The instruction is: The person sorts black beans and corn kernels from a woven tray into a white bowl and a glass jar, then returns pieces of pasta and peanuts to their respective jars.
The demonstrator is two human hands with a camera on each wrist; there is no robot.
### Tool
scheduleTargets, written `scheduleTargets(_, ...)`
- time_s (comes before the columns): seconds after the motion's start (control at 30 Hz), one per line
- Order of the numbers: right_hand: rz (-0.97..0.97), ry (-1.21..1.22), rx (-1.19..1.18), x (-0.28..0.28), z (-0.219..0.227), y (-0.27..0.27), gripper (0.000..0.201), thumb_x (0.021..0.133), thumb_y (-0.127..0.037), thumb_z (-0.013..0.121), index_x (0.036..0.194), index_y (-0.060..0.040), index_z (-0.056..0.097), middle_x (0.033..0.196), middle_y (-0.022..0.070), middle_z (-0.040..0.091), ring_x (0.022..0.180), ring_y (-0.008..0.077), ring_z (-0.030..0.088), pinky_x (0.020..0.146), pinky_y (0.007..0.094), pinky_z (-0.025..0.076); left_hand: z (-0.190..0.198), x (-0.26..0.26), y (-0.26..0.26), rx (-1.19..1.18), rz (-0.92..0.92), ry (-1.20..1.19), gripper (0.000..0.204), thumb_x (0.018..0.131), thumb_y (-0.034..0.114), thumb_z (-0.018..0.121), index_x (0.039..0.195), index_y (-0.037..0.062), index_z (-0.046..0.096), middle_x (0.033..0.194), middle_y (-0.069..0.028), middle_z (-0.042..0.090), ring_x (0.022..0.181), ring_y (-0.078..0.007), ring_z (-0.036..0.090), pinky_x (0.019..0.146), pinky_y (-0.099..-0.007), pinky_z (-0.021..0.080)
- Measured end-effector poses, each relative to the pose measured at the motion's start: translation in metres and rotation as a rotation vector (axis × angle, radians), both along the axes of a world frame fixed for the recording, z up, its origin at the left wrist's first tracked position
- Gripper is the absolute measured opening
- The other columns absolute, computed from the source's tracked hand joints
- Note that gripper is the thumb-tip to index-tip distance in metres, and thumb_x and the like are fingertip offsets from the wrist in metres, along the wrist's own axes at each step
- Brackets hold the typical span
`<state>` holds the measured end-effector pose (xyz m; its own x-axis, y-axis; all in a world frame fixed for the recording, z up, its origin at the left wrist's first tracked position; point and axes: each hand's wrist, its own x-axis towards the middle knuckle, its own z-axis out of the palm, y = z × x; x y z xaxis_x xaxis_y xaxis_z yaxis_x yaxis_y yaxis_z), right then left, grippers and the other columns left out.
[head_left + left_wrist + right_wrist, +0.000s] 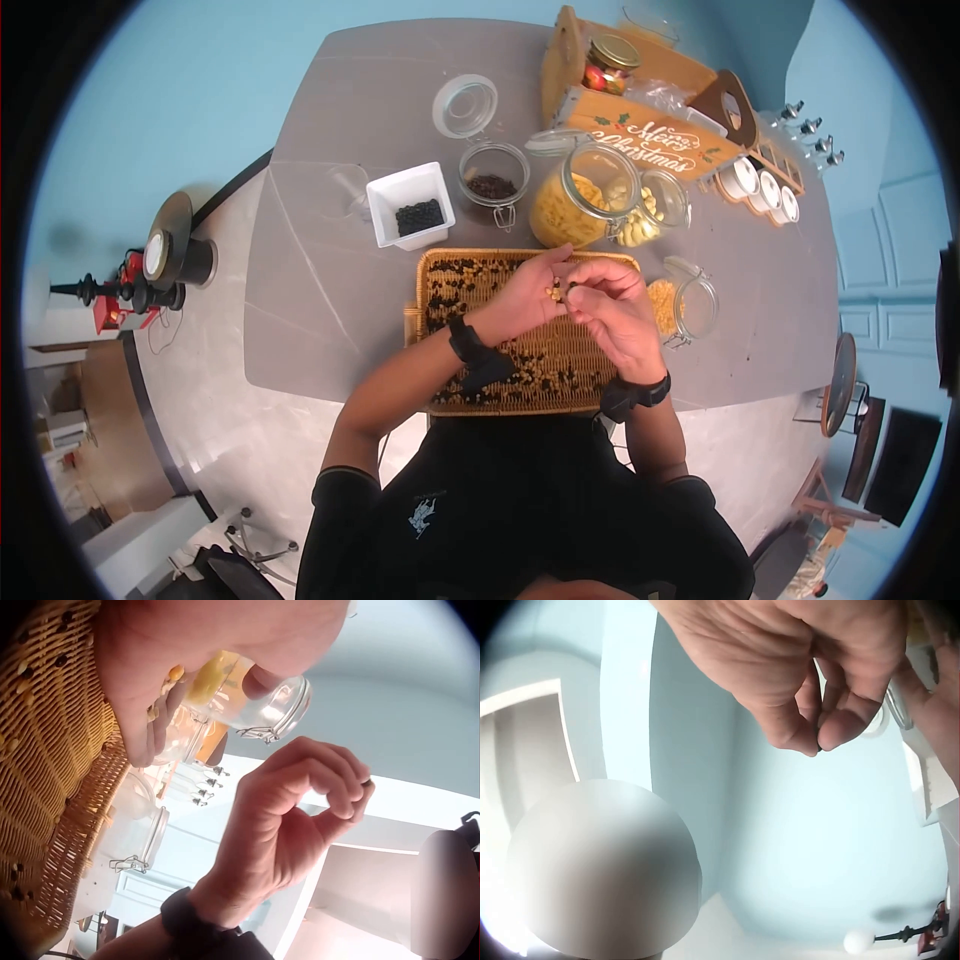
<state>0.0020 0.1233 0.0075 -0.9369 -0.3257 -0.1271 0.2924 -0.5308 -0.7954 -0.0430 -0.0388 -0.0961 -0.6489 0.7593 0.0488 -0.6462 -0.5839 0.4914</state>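
Observation:
Over the wicker basket (520, 411), my left hand (522, 300) lies palm up, with several yellow kernels (556, 293) on its palm and fingers. Close beside it, my right hand (615, 312) pinches a small black bean (366, 782) between thumb and fingertips. Only a dark edge of that bean shows below the fingertips in the right wrist view. Black beans and yellow kernels lie scattered across the basket's woven bottom, partly hidden by both hands and forearms.
Behind the basket stand a white square bowl (377, 208) of black beans, a clip-top jar (492, 165) with dark contents and a large jar (565, 212) of yellow pieces. A jar (697, 305) of yellow grains lies on the right. A wooden crate (640, 133) is at the back.

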Motion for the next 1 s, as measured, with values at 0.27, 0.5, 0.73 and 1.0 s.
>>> scheduleTargets(0.27,0.022,0.41,0.539,-0.061,0.043,-0.096,0.023,0.097,0.002,0.077,0.119,0.0041,0.076,0.105,0.0071,0.079,0.095,0.0101,0.073,0.087,0.025,0.059,-0.01,0.006,-0.001,-0.071,0.233,0.114,0.049,0.114,0.033,0.055,0.153,0.0058,0.046,0.146,-0.0109,0.06,0.133,-0.0239,0.063,0.112,-0.0427,0.053)
scheduleTargets(0.5,-0.154,0.547,0.535,-0.066,0.046,-0.102,0.026,0.099,0.003,0.074,0.125,0.0045,0.074,0.115,0.008,0.077,0.1,0.0126,0.074,0.089,0.0256,0.059,0.019,0.004,-0.005,-0.055,0.248,-0.071,0.033,0.114,0.034,0.052,0.138,0.0119,0.059,0.128,-0.0009,0.068,0.114,-0.0124,0.068,0.1,-0.0339,0.058)
scheduleTargets(0.73,-0.109,0.693,1.12,-0.01,0.055,-0.023,0.024,0.093,0.007,0.071,0.116,0.0002,0.076,0.104,0.0156,0.075,0.089,0.0296,0.076,0.079,0.0357,0.059,0.012,-0.003,-0.001,0.075,0.092,-0.286,0.068,0.114,0.055,0.041,0.142,-0.0035,0.06,0.135,-0.011,0.067,0.127,-0.0223,0.063,0.112,-0.0469,0.051)
scheduleTargets(1.0,-0.282,0.693,1.361,0.018,0.002,0.0,0.019,0.091,-0.002,0.076,0.11,-0.0022,0.078,0.103,0.0144,0.071,0.097,0.0367,0.069,0.082,0.0452,0.056,0.032,0.003,-0.001,-0.007,-0.021,-0.426,0.092,0.112,0.067,0.034,0.155,-0.0128,0.043,0.15,-0.0197,0.057,0.139,-0.0279,0.055,0.121,-0.045,0.04)
